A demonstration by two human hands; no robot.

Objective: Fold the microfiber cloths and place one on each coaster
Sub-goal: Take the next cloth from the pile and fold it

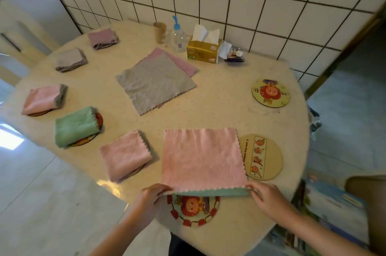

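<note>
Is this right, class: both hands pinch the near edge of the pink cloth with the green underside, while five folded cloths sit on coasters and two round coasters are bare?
Not quite. The head view shows three bare round coasters, not two: the far right coaster, the beige coaster and the red-rimmed coaster. The rest stands: left hand and right hand pinch the pink cloth.

Eight cloths [203, 157], eight coasters [271, 92]

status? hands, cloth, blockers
Left hand and right hand pinch near corners of the pink cloth, flat, unfolded. Five folded cloths on coasters; three coasters bare. Cloth overlaps the tan coaster; no blockers.
</note>
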